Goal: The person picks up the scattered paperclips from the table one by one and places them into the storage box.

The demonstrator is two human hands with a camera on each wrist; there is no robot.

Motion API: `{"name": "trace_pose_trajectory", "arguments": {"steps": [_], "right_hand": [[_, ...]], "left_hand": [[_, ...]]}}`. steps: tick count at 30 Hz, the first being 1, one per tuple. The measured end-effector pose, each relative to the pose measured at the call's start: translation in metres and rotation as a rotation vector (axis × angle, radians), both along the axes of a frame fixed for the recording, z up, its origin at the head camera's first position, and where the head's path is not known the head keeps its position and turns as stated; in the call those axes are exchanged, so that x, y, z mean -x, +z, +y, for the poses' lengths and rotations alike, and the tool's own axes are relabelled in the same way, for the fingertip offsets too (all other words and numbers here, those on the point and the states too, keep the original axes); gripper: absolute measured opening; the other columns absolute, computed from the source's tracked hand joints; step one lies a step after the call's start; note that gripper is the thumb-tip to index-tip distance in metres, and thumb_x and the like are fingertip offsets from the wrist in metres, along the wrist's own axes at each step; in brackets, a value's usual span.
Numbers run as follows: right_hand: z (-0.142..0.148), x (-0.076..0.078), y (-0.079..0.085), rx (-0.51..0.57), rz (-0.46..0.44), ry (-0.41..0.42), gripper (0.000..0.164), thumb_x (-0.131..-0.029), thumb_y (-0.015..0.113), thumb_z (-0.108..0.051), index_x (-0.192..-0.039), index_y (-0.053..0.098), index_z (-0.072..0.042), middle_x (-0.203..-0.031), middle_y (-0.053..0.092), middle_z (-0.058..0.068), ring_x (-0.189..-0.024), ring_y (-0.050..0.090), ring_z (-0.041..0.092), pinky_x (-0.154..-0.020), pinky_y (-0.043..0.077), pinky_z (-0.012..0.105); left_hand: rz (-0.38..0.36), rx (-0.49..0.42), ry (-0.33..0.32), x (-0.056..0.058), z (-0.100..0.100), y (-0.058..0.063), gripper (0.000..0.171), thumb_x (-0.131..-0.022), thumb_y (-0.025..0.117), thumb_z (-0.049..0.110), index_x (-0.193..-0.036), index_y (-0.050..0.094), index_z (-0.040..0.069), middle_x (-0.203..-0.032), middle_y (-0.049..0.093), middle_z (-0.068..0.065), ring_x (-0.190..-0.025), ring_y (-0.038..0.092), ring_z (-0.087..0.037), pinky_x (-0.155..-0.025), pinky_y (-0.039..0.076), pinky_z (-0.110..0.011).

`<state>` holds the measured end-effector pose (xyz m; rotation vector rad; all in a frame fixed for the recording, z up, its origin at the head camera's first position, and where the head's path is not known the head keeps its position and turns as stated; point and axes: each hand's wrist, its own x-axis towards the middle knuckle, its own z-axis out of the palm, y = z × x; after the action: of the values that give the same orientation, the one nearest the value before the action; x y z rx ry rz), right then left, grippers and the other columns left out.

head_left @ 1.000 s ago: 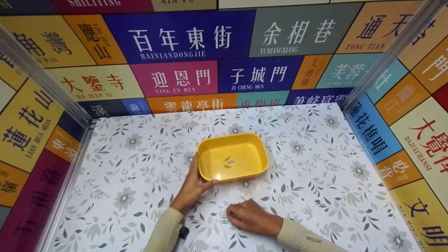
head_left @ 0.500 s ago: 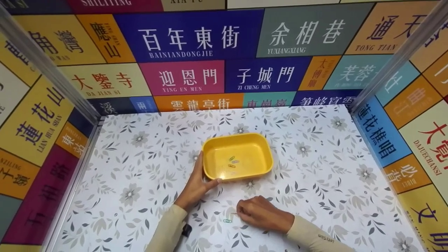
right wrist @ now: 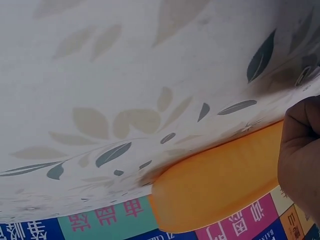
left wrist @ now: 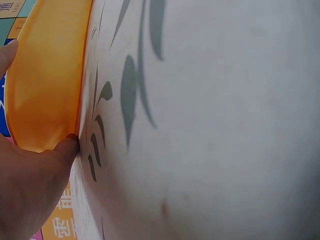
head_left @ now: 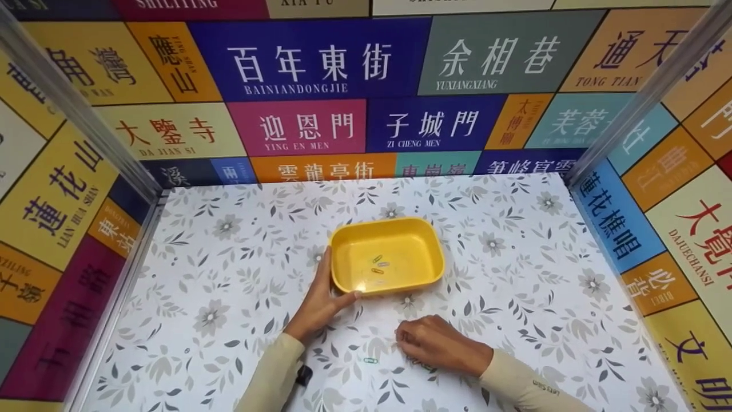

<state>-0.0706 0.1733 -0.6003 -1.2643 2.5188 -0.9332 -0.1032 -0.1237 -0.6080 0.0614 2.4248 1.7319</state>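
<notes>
A shallow yellow plastic box (head_left: 413, 252) stands on the table with several small coloured paper clips (head_left: 377, 270) on its floor. My left hand (head_left: 318, 303) grips its near left corner, thumb at the front wall and fingers along the left side; the left wrist view shows the thumb tip low against the wall. In front of the box, low over the table, my right hand (head_left: 440, 343) has its fingers curled and appears to pinch a paper clip (right wrist: 302, 76), mostly hidden in the head view. A green paper clip (head_left: 370, 360) lies on the table left of that hand.
The table (head_left: 240, 274) has a white cover printed with grey leaves and flowers. Colourful sign-covered panels (head_left: 309, 126) rise at the back and both sides, joined by metal corner posts (head_left: 623, 109). A small black object (head_left: 304, 375) sits at the left sleeve.
My right hand has moved to the right, away from the green paper clip, which stays on the table. The left hand keeps its place on the box. The head view has shifted slightly.
</notes>
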Motion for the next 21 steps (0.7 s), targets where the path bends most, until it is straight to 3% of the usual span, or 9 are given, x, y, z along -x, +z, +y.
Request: {"name": "trace_pose_trajectory", "arguments": {"steps": [11, 21], "right_hand": [[0.011, 0.009, 0.009, 0.021, -0.048, -0.055, 0.01, -0.095, 0.076, -0.005, -0.091, 0.076, -0.015, -0.068, 0.055, -0.016, -0.064, 0.046, -0.005, -0.063, 0.048, 0.017], [0.021, 0.019, 0.019, 0.015, -0.114, -0.07, 0.01, -0.098, 0.076, -0.008, -0.093, 0.075, -0.016, -0.065, 0.05, -0.02, -0.062, 0.044, -0.006, -0.063, 0.047, 0.018]], "left_hand": [[-0.039, 0.033, 0.018, 0.001, 0.0, 0.001, 0.127, -0.089, 0.089, 0.036, -0.178, -0.003, 0.039, -0.186, -0.002, 0.006, -0.17, 0.001, -0.019, -0.137, 0.002, -0.053], [0.045, -0.044, -0.033, 0.001, -0.002, -0.002, 0.129, -0.091, 0.09, 0.037, -0.179, -0.004, 0.026, -0.186, -0.001, 0.004, -0.17, 0.006, -0.02, -0.138, 0.007, -0.046]]}}
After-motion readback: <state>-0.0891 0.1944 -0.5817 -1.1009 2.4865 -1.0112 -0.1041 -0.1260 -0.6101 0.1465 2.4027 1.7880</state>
